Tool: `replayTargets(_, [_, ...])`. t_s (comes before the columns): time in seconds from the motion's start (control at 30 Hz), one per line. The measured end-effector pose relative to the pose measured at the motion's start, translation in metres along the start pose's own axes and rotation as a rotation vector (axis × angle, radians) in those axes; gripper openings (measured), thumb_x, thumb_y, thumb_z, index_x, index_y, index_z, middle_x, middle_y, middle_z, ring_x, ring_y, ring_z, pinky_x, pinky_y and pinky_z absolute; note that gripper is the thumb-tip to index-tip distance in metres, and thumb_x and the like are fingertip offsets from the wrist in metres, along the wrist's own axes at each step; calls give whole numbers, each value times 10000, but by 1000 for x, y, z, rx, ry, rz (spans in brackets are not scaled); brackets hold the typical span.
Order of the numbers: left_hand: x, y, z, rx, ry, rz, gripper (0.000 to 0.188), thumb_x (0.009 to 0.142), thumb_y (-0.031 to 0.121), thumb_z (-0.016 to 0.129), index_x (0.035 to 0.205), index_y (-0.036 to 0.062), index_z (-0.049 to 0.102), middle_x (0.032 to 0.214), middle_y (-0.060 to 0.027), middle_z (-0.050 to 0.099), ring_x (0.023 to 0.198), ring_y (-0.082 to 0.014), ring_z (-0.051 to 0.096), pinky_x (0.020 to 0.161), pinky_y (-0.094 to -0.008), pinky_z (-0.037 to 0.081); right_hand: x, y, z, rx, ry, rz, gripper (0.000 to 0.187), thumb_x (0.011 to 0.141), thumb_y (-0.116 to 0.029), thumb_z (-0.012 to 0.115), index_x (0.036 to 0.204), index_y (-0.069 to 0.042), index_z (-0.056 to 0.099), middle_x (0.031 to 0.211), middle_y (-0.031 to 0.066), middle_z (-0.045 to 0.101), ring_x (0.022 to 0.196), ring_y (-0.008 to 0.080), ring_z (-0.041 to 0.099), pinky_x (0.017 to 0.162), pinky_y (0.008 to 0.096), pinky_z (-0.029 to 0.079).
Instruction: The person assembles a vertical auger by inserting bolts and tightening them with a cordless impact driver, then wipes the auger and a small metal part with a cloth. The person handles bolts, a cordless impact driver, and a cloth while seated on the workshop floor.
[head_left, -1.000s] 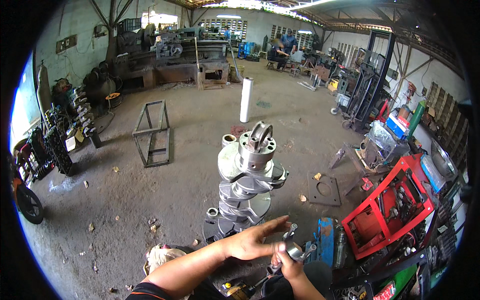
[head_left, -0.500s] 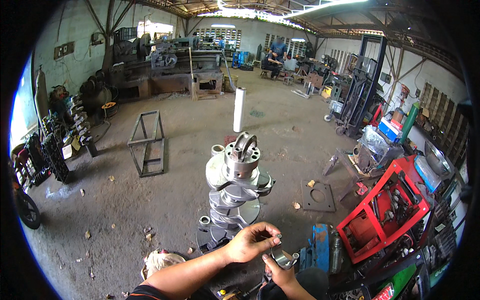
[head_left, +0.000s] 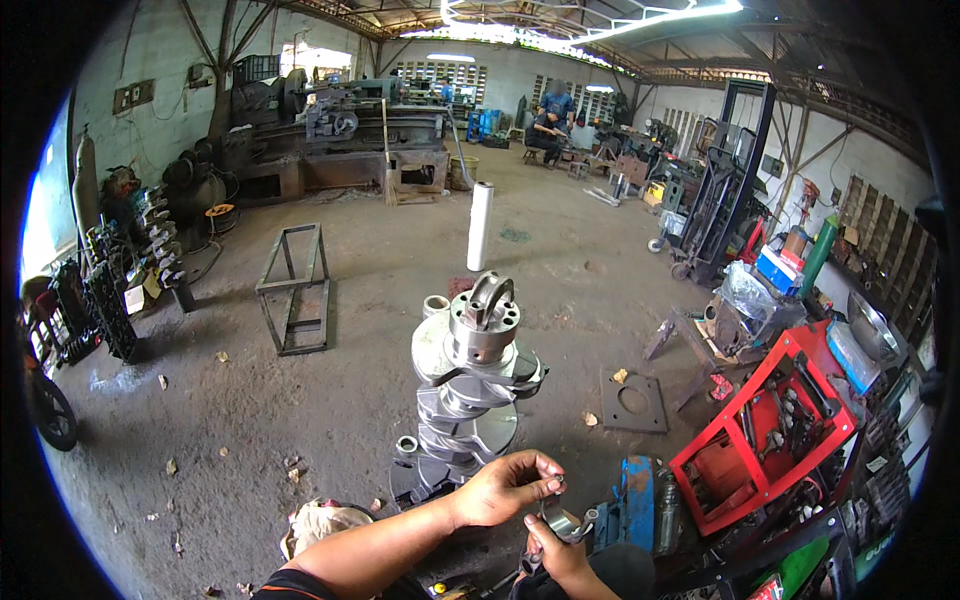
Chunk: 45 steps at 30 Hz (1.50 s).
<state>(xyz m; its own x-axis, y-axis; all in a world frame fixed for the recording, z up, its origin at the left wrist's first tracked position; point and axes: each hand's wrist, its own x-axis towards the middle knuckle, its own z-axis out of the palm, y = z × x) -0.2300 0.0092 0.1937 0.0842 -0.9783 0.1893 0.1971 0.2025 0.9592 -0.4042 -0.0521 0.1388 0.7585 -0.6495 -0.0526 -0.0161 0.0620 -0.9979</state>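
My right hand [head_left: 557, 553] grips a shiny metal connecting rod [head_left: 562, 526], its half-round big end facing up. Just above that end, my left hand [head_left: 498, 490] is closed in a pinch of thumb and fingertips around a small bolt [head_left: 558, 482], only partly visible. Beyond my hands a large steel crankshaft [head_left: 465, 405] stands on end. A ring-shaped metal piece [head_left: 490, 294] sits upright on its top flange. The crankshaft's lower end is partly hidden by my left hand and forearm.
A white cylinder [head_left: 480, 228] stands behind the crankshaft. To the right are a red metal stand [head_left: 765, 430], a blue metal piece [head_left: 637, 505] and a square plate [head_left: 635, 403] with a hole. A steel frame [head_left: 296, 290] lies at left; two people [head_left: 550, 125] are far back.
The view has shifted slightly, moving the background a little down in the picture. Both hands keep nearly the same place; the bolt at my left fingertips shows slightly lower.
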Motion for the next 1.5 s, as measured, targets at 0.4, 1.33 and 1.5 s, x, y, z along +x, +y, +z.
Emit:
replayTargets(0.4, [-2,15,-3,55,-20,-32,293,1014,130,613,1272,10,544,1088,-28,653,1037,-96,603,920,-268,480,2,0,5,165,-3,109,239,937,-159,675,785,-86,506,587,3,457,502,119,484,505,289,420])
replayTargets(1.33, [-5,23,-9,462,8,277,224,958,81,639,1174,30,666,1137,-113,677,1039,-243,651,893,-354,521,3,4,8,266,-3,198,300,942,-197,672,735,-108,474,586,-6,459,510,118,477,526,286,417])
replayTargets(1.5, [-5,26,-12,596,14,267,246,950,88,669,1188,27,669,1095,-120,685,1030,-229,655,879,-359,514,0,2,9,119,-21,209,298,941,-199,676,733,-109,484,586,-8,460,507,115,475,524,288,422])
